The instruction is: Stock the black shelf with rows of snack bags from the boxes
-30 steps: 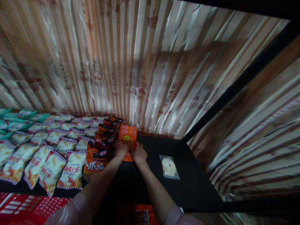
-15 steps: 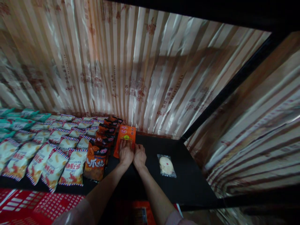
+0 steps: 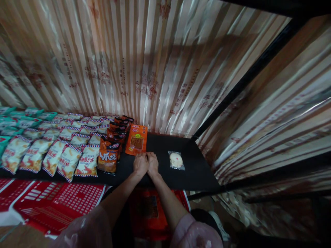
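Note:
An orange snack packet point(image 3: 137, 138) with a window showing brown sticks lies face up on the black shelf point(image 3: 157, 144). Just in front of its lower edge, my left hand point(image 3: 141, 164) and my right hand point(image 3: 152, 163) rest close together. Fingers on both hands are curled, and I see nothing held in them. Whether the fingertips touch the packet's edge, I cannot tell. To the right lies a small clear packet point(image 3: 176, 161) with a round white piece inside. Dark orange snack bags point(image 3: 107, 156) stand in a row left of the orange packet.
Rows of white snack bags point(image 3: 67, 160) and green bags point(image 3: 28, 122) fill the shelf's left part. Red plastic baskets point(image 3: 62, 203) sit below its front edge. Another basket holding orange packets point(image 3: 165, 210) is beneath my arms. A black post point(image 3: 240, 82) rises at right, before foil-like sheeting point(image 3: 160, 75).
My hands have come off the face of the orange packet and drawn back toward me, in front of its lower edge. The packet stays in place. The view has tilted down, showing more baskets.

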`<state>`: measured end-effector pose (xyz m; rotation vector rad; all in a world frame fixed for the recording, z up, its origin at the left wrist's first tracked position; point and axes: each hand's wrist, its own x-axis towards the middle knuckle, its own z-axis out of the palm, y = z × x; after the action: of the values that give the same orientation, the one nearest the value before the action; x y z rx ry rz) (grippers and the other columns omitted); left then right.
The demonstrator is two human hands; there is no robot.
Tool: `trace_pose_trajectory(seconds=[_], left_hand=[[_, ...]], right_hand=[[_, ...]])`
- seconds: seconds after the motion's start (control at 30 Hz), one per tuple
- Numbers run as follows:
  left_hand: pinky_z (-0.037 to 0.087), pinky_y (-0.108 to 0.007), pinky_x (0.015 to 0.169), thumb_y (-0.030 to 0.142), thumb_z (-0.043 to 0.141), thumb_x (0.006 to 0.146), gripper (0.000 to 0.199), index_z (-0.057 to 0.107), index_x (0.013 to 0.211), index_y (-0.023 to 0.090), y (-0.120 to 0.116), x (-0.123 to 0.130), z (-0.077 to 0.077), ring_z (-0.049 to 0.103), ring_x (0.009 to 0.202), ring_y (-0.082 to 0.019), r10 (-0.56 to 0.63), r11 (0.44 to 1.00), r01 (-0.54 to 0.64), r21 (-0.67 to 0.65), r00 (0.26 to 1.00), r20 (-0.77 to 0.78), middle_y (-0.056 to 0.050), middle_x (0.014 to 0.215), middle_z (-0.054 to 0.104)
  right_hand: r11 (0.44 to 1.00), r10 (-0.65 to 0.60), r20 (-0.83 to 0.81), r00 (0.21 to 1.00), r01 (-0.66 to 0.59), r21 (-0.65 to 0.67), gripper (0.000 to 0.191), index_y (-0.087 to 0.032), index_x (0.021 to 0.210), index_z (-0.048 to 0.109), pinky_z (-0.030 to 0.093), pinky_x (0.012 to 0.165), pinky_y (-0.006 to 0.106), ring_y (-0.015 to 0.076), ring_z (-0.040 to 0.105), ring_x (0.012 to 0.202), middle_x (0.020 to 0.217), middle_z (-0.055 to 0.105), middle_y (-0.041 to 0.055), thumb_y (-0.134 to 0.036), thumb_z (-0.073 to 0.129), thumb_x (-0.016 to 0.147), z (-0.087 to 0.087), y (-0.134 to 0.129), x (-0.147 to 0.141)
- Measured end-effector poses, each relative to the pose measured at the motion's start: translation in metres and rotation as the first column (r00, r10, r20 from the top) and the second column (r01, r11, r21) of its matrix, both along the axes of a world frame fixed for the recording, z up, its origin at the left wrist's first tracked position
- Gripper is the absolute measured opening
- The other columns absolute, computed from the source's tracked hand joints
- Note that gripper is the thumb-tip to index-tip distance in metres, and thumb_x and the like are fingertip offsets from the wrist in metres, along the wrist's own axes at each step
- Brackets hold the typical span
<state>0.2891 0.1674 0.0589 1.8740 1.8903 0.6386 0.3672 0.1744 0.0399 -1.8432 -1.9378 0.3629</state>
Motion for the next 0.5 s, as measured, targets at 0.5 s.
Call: trace_pose_trajectory(seconds=[0.5], left_hand=[[0.038, -0.030, 0.096, 0.012, 0.035, 0.084, 0.033, 0.061, 0.105, 0.012, -0.046, -0.006, -0.020, 0.048, 0.108, -0.020, -0.072, 0.994, 0.074, 0.086, 0.997, -0.022, -0.009, 0.107, 0.062]], right_hand=[[0.997, 0.074, 0.007, 0.997, -0.074, -0.006, 0.034, -0.017, 0.112, 0.059, 0.038, 0.095, 0.028, 0.0186, 0.044, 0.110, 0.121, 0.052, 0.0087, -0.014, 0.040, 0.083, -0.004, -0.042, 0.001]])
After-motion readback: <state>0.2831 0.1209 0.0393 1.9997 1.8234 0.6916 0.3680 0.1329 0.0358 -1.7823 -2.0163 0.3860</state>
